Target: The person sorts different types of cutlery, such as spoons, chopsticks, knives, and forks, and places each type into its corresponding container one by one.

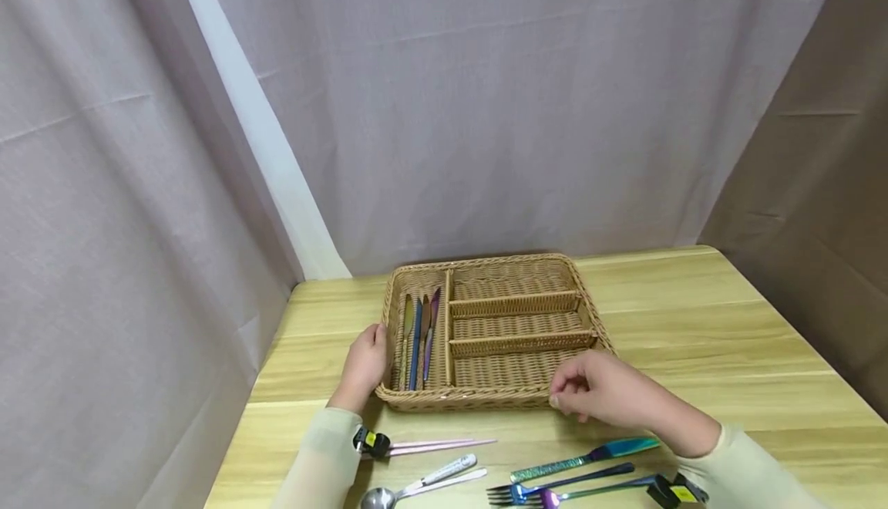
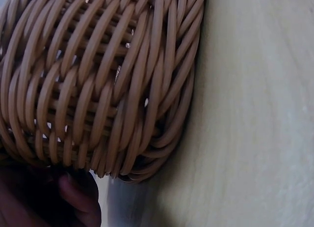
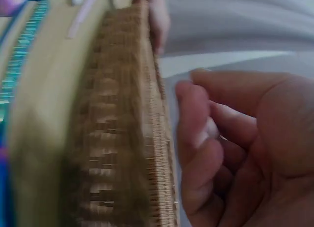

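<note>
A wicker cutlery tray [image 1: 472, 397] with divided compartments sits on the table. Several table knives [image 1: 416, 343] lie side by side in its long left compartment. My left hand [image 1: 364, 362] holds the tray's left side; in the left wrist view its curled fingers [image 2: 81, 200] are partly dark beside the woven wall [image 2: 98, 79]. Over the tray's front right corner is my right hand [image 1: 603, 389], its fingers loosely bent. In the right wrist view that hand [image 3: 235, 148] has nothing in its fingers and stands apart from the tray's wall [image 3: 117, 114].
In front of the tray lie pink chopsticks [image 1: 444, 444], a spoon [image 1: 378, 498] with a patterned handle, another slim pale handle [image 1: 451, 481], a green-blue knife [image 1: 555, 468] and two forks [image 1: 513, 491]. Grey curtains [image 1: 486, 108] hang behind the table [image 1: 694, 324].
</note>
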A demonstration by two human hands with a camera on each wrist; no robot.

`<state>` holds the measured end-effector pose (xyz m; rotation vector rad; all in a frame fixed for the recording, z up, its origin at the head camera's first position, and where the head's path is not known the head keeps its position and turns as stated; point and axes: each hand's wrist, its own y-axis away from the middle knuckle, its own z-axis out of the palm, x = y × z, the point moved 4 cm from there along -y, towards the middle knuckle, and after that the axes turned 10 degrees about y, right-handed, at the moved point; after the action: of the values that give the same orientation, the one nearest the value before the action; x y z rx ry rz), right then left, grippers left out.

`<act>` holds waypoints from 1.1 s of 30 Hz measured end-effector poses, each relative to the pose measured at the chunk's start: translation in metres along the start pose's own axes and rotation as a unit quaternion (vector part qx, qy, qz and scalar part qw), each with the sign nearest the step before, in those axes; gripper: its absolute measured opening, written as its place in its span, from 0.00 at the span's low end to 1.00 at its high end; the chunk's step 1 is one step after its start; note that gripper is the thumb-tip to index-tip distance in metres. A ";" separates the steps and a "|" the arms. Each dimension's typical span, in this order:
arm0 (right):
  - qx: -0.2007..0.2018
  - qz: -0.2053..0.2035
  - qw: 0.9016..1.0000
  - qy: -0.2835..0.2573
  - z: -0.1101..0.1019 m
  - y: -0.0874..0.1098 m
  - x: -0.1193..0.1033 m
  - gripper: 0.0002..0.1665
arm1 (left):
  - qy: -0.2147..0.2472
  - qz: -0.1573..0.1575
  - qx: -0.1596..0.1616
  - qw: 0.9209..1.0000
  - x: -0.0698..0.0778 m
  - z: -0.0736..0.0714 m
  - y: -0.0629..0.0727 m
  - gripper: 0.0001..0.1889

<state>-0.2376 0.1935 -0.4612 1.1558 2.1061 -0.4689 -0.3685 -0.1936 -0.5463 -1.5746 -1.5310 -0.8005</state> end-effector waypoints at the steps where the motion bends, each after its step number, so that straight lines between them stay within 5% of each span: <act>1: -0.009 -0.002 1.000 0.013 0.006 0.004 0.002 0.06 | 0.001 0.003 0.000 1.000 0.001 0.000 -0.001 0.26; 8: -0.033 -0.045 0.989 0.134 0.047 0.022 0.015 0.16 | -0.002 0.007 -0.006 1.000 0.004 0.001 -0.002 0.26; 15: 0.001 -0.036 0.969 0.243 0.055 0.026 0.024 0.19 | 0.004 0.008 -0.008 1.000 0.007 0.001 -0.001 0.26; 33: 0.014 -0.054 0.959 0.278 0.064 0.027 0.021 0.21 | -0.010 0.003 0.006 1.000 0.002 -0.001 0.001 0.26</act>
<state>-0.1982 0.1828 -0.5213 1.3030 2.6603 -0.2355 -0.3672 -0.1932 -0.5441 -1.5818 -1.5422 -0.7725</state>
